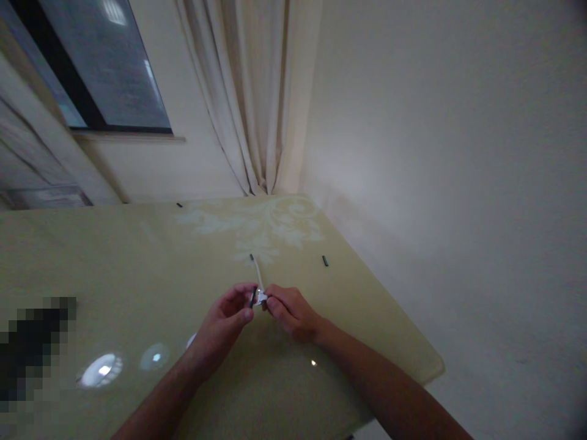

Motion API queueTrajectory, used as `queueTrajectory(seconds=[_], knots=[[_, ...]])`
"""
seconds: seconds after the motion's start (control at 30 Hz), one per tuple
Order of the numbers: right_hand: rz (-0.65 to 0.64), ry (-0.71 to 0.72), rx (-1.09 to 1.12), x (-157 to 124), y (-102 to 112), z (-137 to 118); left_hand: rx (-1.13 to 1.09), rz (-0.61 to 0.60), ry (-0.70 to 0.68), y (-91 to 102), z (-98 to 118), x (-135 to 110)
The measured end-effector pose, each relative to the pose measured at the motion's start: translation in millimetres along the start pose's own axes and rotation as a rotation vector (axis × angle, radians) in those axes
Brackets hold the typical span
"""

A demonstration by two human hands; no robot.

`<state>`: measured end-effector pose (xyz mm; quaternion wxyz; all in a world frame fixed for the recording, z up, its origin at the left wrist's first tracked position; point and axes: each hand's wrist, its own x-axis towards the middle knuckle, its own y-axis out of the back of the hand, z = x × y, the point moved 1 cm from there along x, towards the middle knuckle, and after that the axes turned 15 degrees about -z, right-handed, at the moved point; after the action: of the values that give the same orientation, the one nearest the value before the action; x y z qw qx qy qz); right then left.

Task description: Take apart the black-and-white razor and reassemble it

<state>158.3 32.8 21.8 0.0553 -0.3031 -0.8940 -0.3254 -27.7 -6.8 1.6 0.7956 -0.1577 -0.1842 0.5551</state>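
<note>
Inward from the right edge of the tabletop (371,333), the left hand (224,319) pinches a black strip (252,297), the right hand (294,313) a silvery piece (260,297).

A pale, glossy table (114,263) stands beside a plain wall (449,153), with a whitish leafy pattern (293,229) near its far corner and bright light reflections (101,370) at near left. Beyond, a dark-framed window (123,67) sits above a narrow sill (132,139), between a left curtain (32,128) and a cream right curtain (257,91).
</note>
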Motion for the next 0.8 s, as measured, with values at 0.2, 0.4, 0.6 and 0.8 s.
queueTrajectory(seconds=[0.2, 0.4, 0.6, 0.8], knots=[[-0.019, 0.008, -0.014, -0.1, 0.7, 1.5, 0.01, -0.023, 0.024, -0.9, 0.7, -1.3], [-0.038, 0.001, -0.041, 0.2, 1.0, 2.1, 0.04, -0.008, 0.009, -0.1, 2.0, -1.5], [-0.044, 0.001, -0.052, 0.0, 1.2, 1.9, 0.061, 0.006, 0.02, 0.8, 3.6, -2.3], [-0.04, -0.004, -0.065, 0.1, 1.8, 1.1, 0.093, -0.006, 0.012, 2.6, 2.2, -2.5]])
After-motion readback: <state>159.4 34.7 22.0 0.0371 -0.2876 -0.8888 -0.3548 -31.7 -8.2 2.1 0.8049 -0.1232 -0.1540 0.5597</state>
